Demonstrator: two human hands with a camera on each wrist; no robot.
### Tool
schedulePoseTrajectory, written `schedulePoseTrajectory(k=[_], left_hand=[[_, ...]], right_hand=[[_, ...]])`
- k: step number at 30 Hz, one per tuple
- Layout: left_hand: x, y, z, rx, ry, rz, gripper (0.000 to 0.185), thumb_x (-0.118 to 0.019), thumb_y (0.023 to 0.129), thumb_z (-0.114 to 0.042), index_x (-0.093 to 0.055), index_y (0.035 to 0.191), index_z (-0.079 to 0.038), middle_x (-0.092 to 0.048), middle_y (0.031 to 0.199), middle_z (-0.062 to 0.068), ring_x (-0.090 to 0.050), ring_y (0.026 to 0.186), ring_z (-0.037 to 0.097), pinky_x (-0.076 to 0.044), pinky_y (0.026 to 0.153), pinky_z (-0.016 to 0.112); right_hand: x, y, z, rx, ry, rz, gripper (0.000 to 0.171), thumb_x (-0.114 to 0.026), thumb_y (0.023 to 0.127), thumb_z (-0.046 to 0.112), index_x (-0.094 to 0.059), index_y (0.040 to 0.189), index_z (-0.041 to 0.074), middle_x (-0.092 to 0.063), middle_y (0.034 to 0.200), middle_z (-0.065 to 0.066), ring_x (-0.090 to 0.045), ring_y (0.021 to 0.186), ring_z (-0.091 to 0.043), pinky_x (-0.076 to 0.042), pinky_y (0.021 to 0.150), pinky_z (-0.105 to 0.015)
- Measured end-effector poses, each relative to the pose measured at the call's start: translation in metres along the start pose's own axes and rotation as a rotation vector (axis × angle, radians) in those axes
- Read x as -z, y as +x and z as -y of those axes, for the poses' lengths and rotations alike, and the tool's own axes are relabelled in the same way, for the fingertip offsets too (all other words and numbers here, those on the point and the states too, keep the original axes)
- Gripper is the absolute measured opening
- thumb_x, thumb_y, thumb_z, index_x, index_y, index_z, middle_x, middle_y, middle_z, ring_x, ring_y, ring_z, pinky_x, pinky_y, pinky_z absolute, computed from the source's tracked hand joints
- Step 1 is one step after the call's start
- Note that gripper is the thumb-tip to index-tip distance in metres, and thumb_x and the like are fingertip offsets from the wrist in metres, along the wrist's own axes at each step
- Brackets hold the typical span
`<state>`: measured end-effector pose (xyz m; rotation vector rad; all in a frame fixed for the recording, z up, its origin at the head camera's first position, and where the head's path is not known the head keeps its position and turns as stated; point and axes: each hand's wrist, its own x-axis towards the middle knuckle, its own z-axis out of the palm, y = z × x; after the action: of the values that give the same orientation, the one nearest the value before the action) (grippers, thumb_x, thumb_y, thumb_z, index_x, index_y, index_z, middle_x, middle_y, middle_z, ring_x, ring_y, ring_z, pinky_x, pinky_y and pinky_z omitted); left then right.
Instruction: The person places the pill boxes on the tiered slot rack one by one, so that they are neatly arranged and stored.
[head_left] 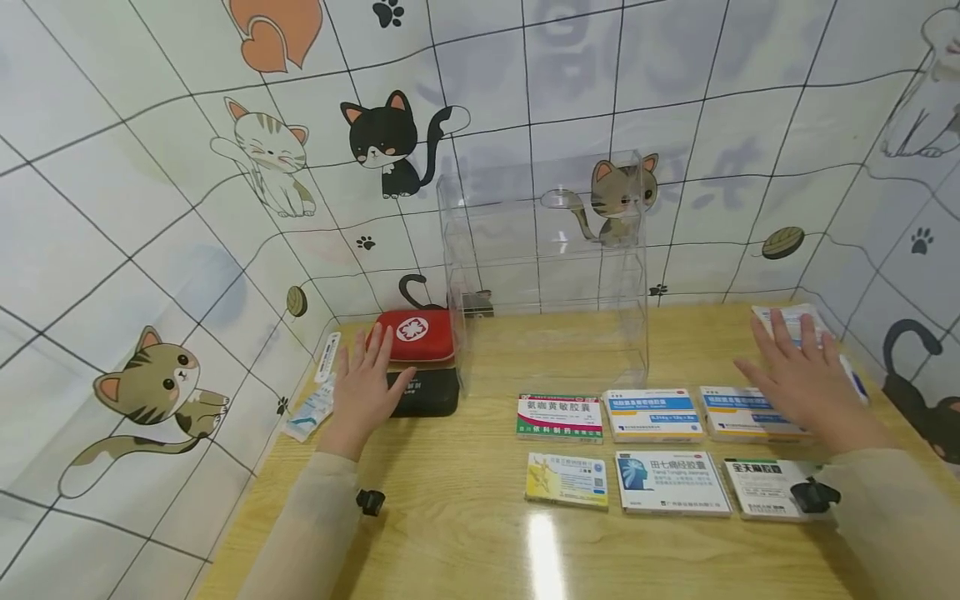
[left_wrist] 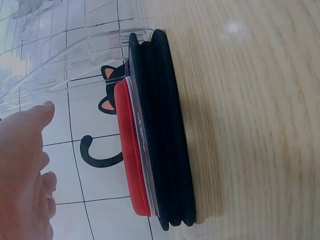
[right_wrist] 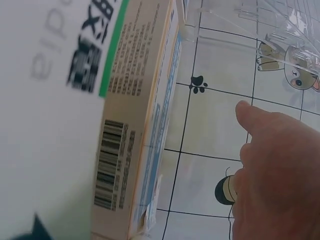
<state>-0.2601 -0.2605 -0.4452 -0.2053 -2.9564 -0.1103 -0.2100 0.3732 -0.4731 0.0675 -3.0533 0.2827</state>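
Observation:
My left hand (head_left: 367,387) is held with fingers spread beside a red first-aid pouch (head_left: 431,340) and a black zip case (head_left: 431,396). Nothing is in it. The left wrist view shows the black case (left_wrist: 160,130) standing close against the red pouch (left_wrist: 131,150). On the other side, my right hand (head_left: 802,379), fingers also spread and holding nothing, overlaps a blue-and-white medicine box (head_left: 738,412). In front of it lies a white box with a green edge (head_left: 776,479), seen large in the right wrist view (right_wrist: 45,140). A white packet (head_left: 783,315) shows partly behind its fingers.
A clear acrylic shelf (head_left: 643,333) stands at the back wall. Before it lie a green-and-magenta box (head_left: 558,417), another blue-and-white box (head_left: 654,415), a yellow box (head_left: 566,481) and a white-and-blue box (head_left: 672,483). At left are a blue-and-white packet (head_left: 311,412) and a thermometer-like strip (head_left: 327,358).

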Motion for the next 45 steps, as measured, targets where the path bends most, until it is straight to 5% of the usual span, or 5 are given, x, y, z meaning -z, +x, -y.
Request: schedulePoseTrajectory(k=[5,9,14,18,45], left_hand=[[-0.002,0.004,-0.011,-0.078,-0.110,-0.064,0.082,-0.062,0.100,-0.046,-0.024,0.165,-0.014,-0.017,0.174,0.008,-0.006,0.162,0.035,0.000,0.129,0.063],[-0.007,0.008,-0.020,-0.152,-0.304,-0.095,0.068,-0.071,0.098,-0.028,-0.042,0.158,-0.013,-0.033,0.169,0.010,-0.023,0.158,0.034,-0.010,0.129,0.062],[-0.011,0.014,-0.029,-0.152,-0.559,-0.034,0.062,-0.070,0.100,-0.021,-0.046,0.155,-0.012,-0.045,0.161,0.009,-0.037,0.151,0.031,-0.031,0.125,0.055],[-0.011,0.026,-0.036,-0.121,-0.690,0.041,0.061,-0.068,0.101,-0.030,-0.044,0.157,-0.020,-0.046,0.160,0.002,-0.046,0.145,0.028,-0.041,0.119,0.051],[-0.027,0.051,-0.055,-0.097,-0.812,0.105,0.056,-0.066,0.102,-0.026,-0.045,0.154,-0.016,-0.062,0.141,0.011,-0.059,0.128,0.029,-0.054,0.105,0.048]], right_hand=[[0.000,-0.012,-0.015,0.086,0.091,-0.011,0.082,-0.042,0.108,0.052,0.001,0.166,0.012,0.016,0.169,-0.024,0.029,0.150,-0.050,0.017,0.118,-0.072],[0.007,-0.024,-0.027,0.093,0.178,-0.004,0.074,-0.059,0.104,0.045,-0.034,0.159,0.002,-0.022,0.164,-0.035,-0.021,0.147,-0.062,-0.027,0.107,-0.081],[0.011,-0.029,-0.035,0.087,0.234,0.044,0.064,-0.070,0.099,0.040,-0.053,0.145,0.000,-0.057,0.136,-0.035,-0.066,0.102,-0.050,-0.059,0.073,-0.051],[0.014,-0.029,-0.043,0.107,0.292,0.139,0.064,-0.076,0.095,0.033,-0.054,0.143,-0.003,-0.062,0.126,-0.031,-0.070,0.092,-0.033,-0.051,0.060,-0.028],[0.005,-0.029,-0.073,-0.013,0.387,0.225,0.075,-0.087,0.082,0.037,-0.052,0.130,-0.009,-0.066,0.118,-0.036,-0.068,0.103,-0.050,-0.060,0.077,-0.052]])
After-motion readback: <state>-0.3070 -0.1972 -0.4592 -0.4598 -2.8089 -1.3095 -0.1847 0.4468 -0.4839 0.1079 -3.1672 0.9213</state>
